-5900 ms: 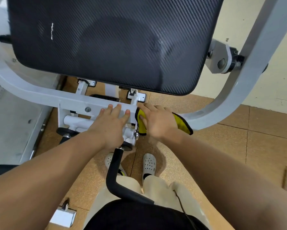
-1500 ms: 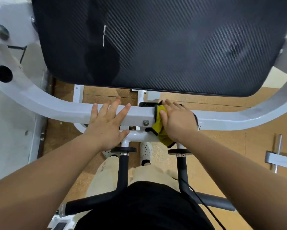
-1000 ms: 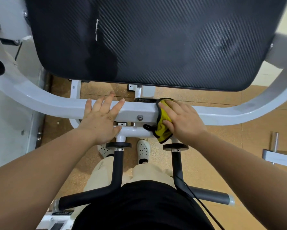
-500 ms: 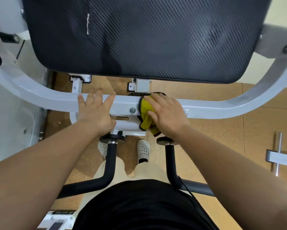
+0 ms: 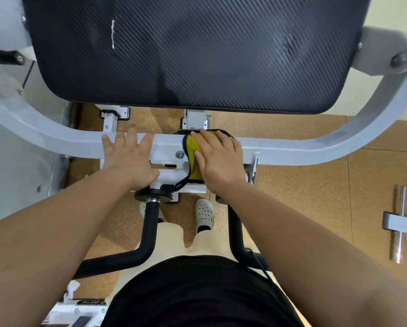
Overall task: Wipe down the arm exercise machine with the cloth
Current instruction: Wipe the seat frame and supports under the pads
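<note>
A: Near end first?

B: Black handles point(image 5: 148, 227) curve up past the person's legs, nobody on them. Just beyond, both hands are on the white crossbar point(image 5: 292, 149) of the arm machine.

A: Grip state?

B: Left hand point(image 5: 129, 159) lies flat on the bar, fingers straight, holding nothing; looks like bracing. The right hand point(image 5: 219, 161) grip is flat too, with fingers and thumb spread over the yellow cloth point(image 5: 192, 156), pressing it onto the bar. No pinch.

A: Where's the cloth exactly?

B: Draped over the crossbar's middle, next to a bolt, mostly under the right palm. Its black edge trim hangs down the front.

A: Handling?

B: Soft, light and floppy, so it'll bunch or slide on painted steel. Palm pressure should work better than a fingertip hold. The frame looks rigid and heavy, so it won't budge.

A: Farthest?

B: The big black pad point(image 5: 197, 50), textured, with a white scuff. The cloth isn't touching it.
</note>
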